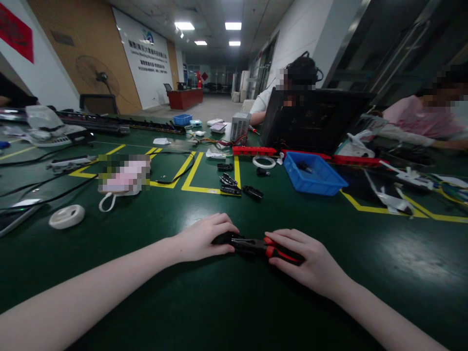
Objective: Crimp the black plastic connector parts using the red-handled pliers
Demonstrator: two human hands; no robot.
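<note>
My left hand (204, 238) is closed around a small black plastic part (223, 238), mostly hidden under the fingers. From the other side, my right hand (310, 256) grips pliers (271, 248) by their red-and-black handles. The plier jaws point left and meet the black part; whether they clamp it cannot be made out. Both hands are low over the green table (204, 302). Just beyond them lie several loose black parts, among them a ridged black piece (252, 192) and a shiny black piece (229, 180).
A blue bin (310, 185) with a dark item inside stands to the right, near a white ring (263, 162). A white tape roll (67, 217) and a pink phone-like item (126, 175) lie left. Behind a black panel (314, 119) sits a person; another is farther right.
</note>
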